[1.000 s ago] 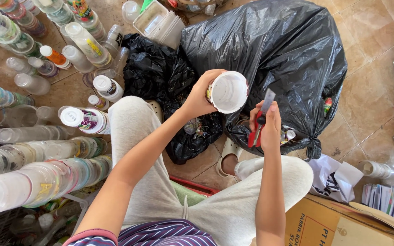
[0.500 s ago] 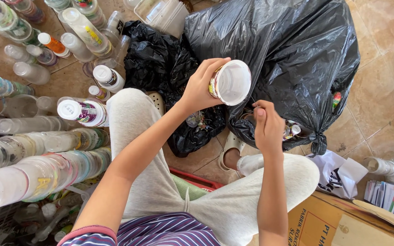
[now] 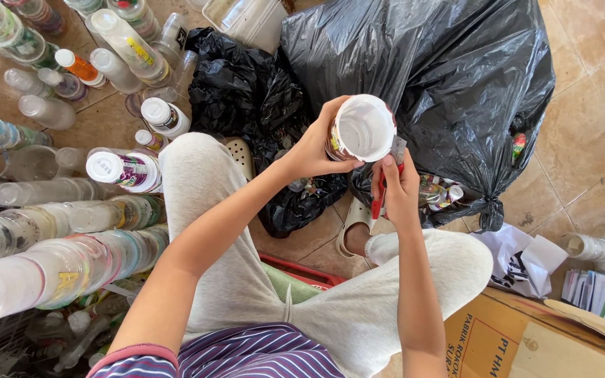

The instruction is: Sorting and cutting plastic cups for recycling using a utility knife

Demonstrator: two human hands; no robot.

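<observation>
A white plastic cup [image 3: 360, 129] with a printed sleeve is held up in the middle of the scene, its open mouth turned toward the camera, in front of a big black rubbish bag [image 3: 442, 91]. The left hand [image 3: 313, 147] grips it from the left side, fingers wrapped round the printed wall. Just right of the cup and a little nearer, the right hand [image 3: 399, 189] is closed around a red-handled cutter [image 3: 381, 192], whose grey blade end stands up beside the cup's lower right rim; whether blade and cup touch cannot be told.

Below the hands lie the person's legs in light grey trousers [image 3: 260, 280], one knee raised at left, the other bent to the right, with a pale sandal [image 3: 350, 227] on the tiled floor [image 3: 582, 154] between them. A smaller crumpled black bag [image 3: 246, 98] lies left of the big one. Far left, many clear plastic bottles [image 3: 117, 45] stand on the floor, and near left stacks of clear cups [image 3: 43, 269] lie on their sides. At near right is a brown cardboard box [image 3: 519, 336], with crumpled white paper [image 3: 519, 255] just beyond it.
</observation>
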